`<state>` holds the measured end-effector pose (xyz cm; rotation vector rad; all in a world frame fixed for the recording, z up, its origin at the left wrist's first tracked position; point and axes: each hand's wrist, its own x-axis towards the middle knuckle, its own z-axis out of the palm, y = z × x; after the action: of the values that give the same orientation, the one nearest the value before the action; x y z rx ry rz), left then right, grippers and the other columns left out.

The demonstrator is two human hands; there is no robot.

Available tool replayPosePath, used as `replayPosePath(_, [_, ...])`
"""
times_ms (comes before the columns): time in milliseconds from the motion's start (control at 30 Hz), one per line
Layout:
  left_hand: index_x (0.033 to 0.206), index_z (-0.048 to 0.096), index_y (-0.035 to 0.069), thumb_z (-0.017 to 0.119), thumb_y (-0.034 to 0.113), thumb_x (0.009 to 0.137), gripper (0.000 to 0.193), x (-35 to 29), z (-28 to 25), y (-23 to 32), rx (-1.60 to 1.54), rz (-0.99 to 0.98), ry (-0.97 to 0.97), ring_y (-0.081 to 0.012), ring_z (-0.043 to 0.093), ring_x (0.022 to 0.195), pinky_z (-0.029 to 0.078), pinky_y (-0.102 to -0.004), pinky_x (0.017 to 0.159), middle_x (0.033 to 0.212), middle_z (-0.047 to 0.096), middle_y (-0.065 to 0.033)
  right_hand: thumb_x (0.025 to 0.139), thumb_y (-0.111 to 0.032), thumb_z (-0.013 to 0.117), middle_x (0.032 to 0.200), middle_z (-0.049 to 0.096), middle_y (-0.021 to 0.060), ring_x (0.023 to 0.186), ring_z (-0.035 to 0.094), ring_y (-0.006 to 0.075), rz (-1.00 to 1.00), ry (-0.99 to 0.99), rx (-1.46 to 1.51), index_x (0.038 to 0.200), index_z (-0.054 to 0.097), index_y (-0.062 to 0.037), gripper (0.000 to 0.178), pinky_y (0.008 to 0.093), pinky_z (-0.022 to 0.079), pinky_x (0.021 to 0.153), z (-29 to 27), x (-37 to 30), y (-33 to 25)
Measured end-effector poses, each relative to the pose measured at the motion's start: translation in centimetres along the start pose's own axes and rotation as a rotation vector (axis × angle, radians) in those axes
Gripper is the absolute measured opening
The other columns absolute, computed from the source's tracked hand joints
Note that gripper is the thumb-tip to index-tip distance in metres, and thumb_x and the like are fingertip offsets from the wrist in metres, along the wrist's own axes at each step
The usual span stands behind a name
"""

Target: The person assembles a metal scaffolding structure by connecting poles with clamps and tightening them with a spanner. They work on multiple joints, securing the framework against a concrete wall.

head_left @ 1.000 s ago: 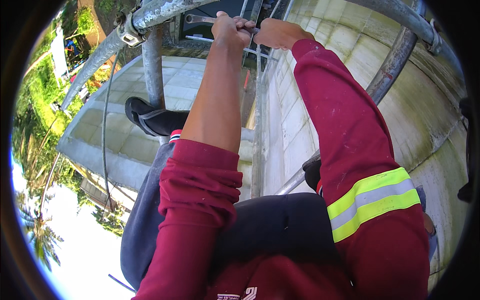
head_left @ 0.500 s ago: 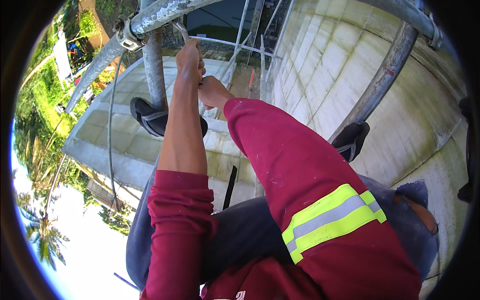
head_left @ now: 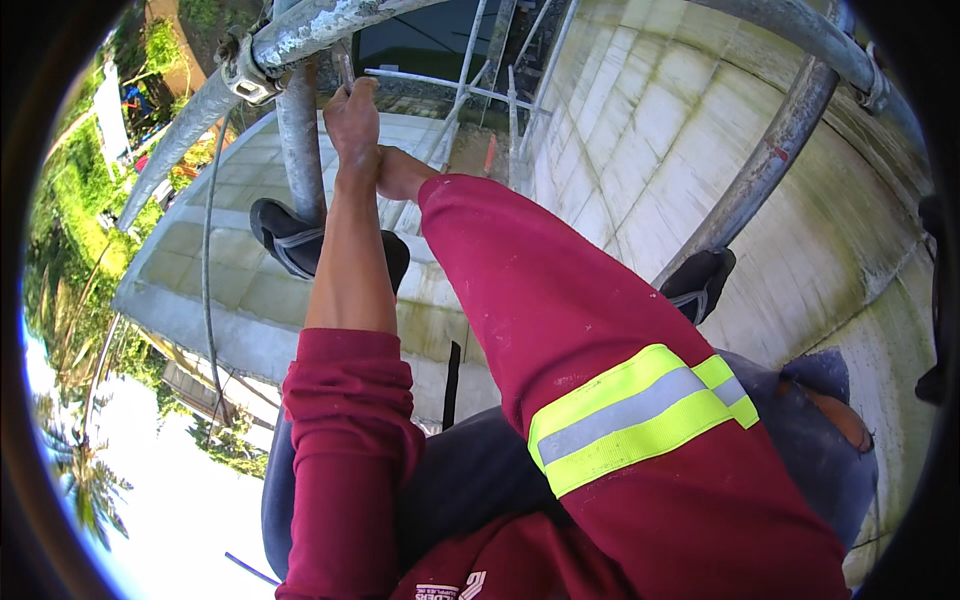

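Observation:
My left hand (head_left: pixel 352 122) is closed around a slim metal tool handle (head_left: pixel 345 65), just below a scaffold tube (head_left: pixel 325 30). The handle's upper end runs up beside the tube, and its working end cannot be made out. My right hand (head_left: pixel 402 173) is at my left wrist, with its fingers hidden behind that wrist. Whether it holds anything does not show. Left of my hands stands an upright scaffold tube (head_left: pixel 300 140). A metal coupler (head_left: pixel 245 75) clamps the tubes together at the upper left.
My feet, in dark sandals (head_left: pixel 285 235), are braced at the tubes. A sloping scaffold tube (head_left: pixel 760 160) rises on the right beside a large stained panelled surface (head_left: pixel 640 130). A cable (head_left: pixel 208 270) hangs at the left. Far below lie a pale roof (head_left: pixel 180 280), thin scaffold bars (head_left: pixel 470 85) and greenery.
Both my hands and the tool handle have shifted slightly left in the picture. My right hand has slipped further behind my left wrist. The whole view has drifted a little left.

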<state>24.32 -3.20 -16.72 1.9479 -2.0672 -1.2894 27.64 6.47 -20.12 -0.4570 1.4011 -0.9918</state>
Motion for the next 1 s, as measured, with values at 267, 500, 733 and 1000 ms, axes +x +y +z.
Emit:
replayPosePath(267, [0.075,0.064,0.002,0.068,0.021,0.082,0.02,-0.9,1.0,0.5,-0.277,-0.163,-0.027,-0.0116,0.041,0.054,0.036,-0.0337,0.051,0.059,0.046,-0.0008,0.093,-0.033,0.061,0.108,0.071,0.025,0.103,0.067,0.0408,-0.03,-0.082,-0.067,0.113,0.07,-0.0036,0.037,0.0463,0.052,0.09,-2.2,-1.4,-0.7])
replayPosePath(500, [0.071,0.035,0.013,0.041,0.02,0.101,0.032,-4.4,9.7,11.5,-1.563,-0.624,-0.107,-0.0132,0.03,0.047,0.036,-0.0316,0.052,0.057,0.03,0.0029,0.081,-0.042,0.064,0.074,0.07,0.0177,0.071,0.071,0.0291,-0.038,-0.151,-0.576,0.085,0.073,0.0015,0.044,0.039,0.056,0.068,-27.0,-5.7,-6.3])
replayPosePath(733, [0.078,0.038,0.013,0.038,0.024,0.107,0.031,-3.7,10.6,11.0,-1.248,-0.677,-0.109,-0.0133,0.03,0.05,0.036,-0.0355,0.054,0.063,0.034,0.0019,0.082,-0.036,0.056,0.104,0.07,0.0277,0.099,0.069,0.0424,0.246,0.044,-0.854,0.102,0.074,0.0008,0.045,0.0481,0.053,0.088,-24.1,-6.0,-7.3])
replayPosePath(1000, [0.075,0.039,0.017,0.054,0.035,0.103,0.037,-5.0,5.5,5.9,-0.723,-0.675,-0.196,-0.0088,0.024,0.043,0.022,-0.029,0.041,0.056,0.027,0.0055,0.087,-0.035,0.068,0.069,0.068,0.0122,0.062,0.068,0.0256,0.243,-0.278,0.017,0.081,0.069,0.0003,0.036,0.0373,0.054,0.065,-14.7,-6.7,-1.5])
